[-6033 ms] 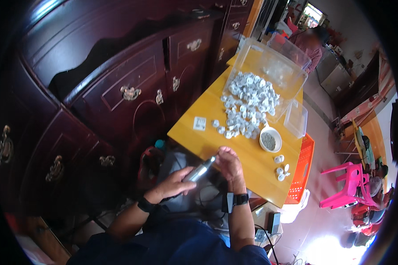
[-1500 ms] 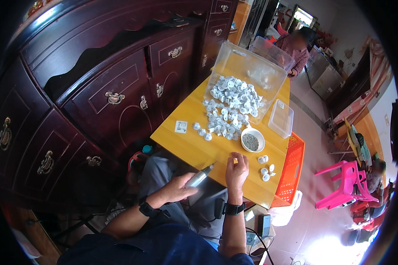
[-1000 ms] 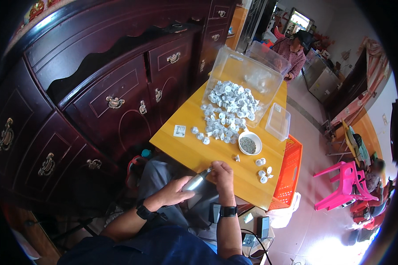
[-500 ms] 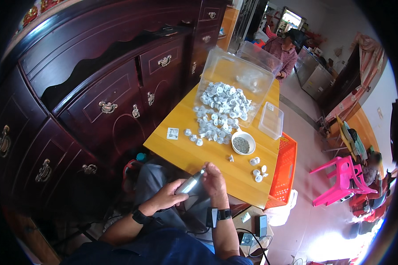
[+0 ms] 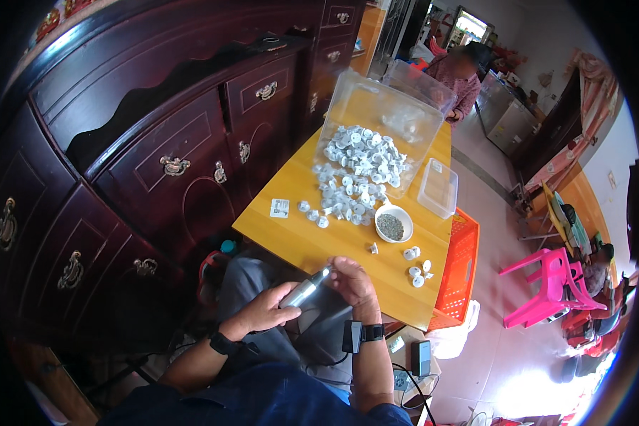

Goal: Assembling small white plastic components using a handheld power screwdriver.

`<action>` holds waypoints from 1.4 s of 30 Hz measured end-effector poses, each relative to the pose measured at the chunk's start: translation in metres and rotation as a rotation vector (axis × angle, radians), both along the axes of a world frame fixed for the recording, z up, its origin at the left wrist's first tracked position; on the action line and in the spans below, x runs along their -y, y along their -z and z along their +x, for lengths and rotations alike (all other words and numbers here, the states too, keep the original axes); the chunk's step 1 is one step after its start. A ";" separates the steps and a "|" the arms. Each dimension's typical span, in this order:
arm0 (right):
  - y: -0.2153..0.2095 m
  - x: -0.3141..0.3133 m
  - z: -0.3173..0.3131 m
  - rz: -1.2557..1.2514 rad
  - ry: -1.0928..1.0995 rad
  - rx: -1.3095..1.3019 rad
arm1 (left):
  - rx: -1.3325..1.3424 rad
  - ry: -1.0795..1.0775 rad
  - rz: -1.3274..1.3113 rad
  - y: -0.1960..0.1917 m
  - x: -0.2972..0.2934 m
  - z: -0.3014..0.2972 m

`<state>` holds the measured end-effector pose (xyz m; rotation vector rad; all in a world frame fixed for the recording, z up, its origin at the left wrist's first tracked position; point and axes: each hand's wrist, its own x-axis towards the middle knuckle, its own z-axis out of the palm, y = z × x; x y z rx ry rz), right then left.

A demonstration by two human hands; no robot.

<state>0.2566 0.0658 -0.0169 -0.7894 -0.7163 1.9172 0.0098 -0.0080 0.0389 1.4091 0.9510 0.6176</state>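
Observation:
My left hand (image 5: 265, 308) is wrapped round a silver cylindrical tool (image 5: 302, 292) with a narrower tip, held over my lap at the table's near edge. Right at that tip, the fingers of my right hand (image 5: 353, 280) are pinched together; whatever is between them is too small to make out. Beyond both hands, many white round plastic pieces with stems (image 5: 368, 157) spill from a clear plastic tub onto the yellow table (image 5: 284, 241). A white bowl (image 5: 397, 241) holds small grey metal bits. Several separate white pieces (image 5: 418, 281) lie to the right, near the bowl.
A dark wooden cabinet (image 5: 163, 135) lines the left side. An orange basket (image 5: 458, 270) stands against the table's right edge, below a clear rectangular container (image 5: 438, 188). Another person (image 5: 461, 82) is at the far end. A pink stool (image 5: 547, 284) is on the floor.
My right hand has shifted slightly to the right, its wrist turning outward, with its fingers still at the tool's tip. The left hand keeps its hold on the tool.

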 end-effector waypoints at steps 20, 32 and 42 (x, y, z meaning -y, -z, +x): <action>0.001 -0.009 0.039 0.165 0.740 0.955 | 0.089 0.003 -0.069 0.012 0.000 -0.004; 0.009 -0.031 0.048 0.440 0.629 1.649 | 0.110 0.035 -0.106 0.011 0.001 -0.003; 0.005 -0.003 0.021 0.161 0.529 0.354 | 0.067 0.021 -0.044 0.017 -0.002 0.006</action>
